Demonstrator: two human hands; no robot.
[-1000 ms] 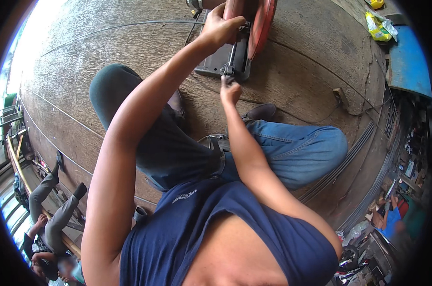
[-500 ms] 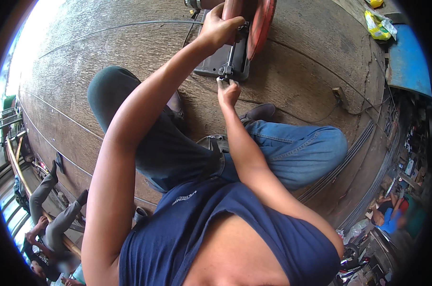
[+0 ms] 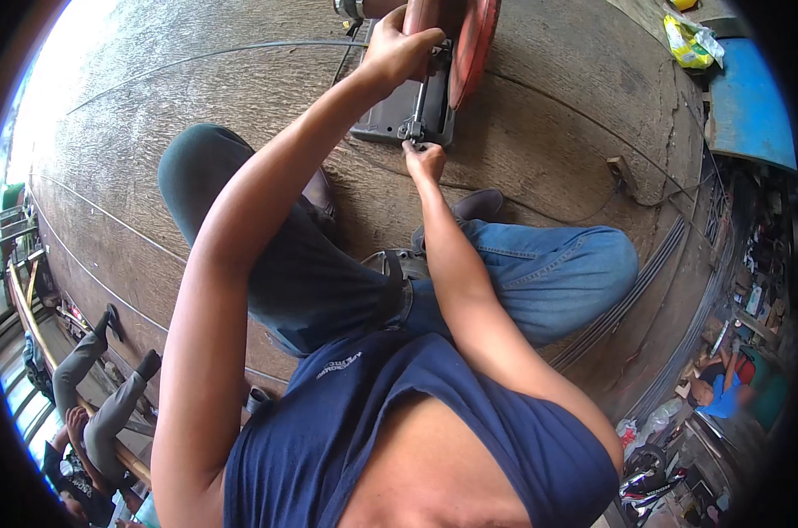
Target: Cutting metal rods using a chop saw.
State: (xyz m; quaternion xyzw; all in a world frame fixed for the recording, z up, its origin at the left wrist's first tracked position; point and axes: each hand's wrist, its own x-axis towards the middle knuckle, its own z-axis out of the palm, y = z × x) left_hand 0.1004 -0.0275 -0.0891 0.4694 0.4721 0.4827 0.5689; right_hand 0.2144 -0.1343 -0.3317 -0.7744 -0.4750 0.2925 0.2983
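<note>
A cut-off saw with a red blade guard (image 3: 474,44) and a dark grey base (image 3: 390,119) stands on the concrete floor at the top of the head view. My left hand (image 3: 399,48) is closed around the saw's upper part beside the guard. My right hand (image 3: 425,158) pinches the small vise handle (image 3: 415,132) at the near edge of the base. A thin metal rod (image 3: 205,55) runs from the saw to the left across the floor. I squat over it, knees in blue jeans spread apart.
Thin rods (image 3: 91,211) lie across the concrete (image 3: 153,132) at left, and a bundle of rods (image 3: 672,255) at right. A yellow-green bag (image 3: 691,44) and a blue sheet (image 3: 751,110) sit top right. Other people are at lower left (image 3: 91,396) and lower right (image 3: 716,387).
My right hand has stayed at the vise handle with small finger movement. The left hand keeps its hold. The legs of the person at lower left have shifted.
</note>
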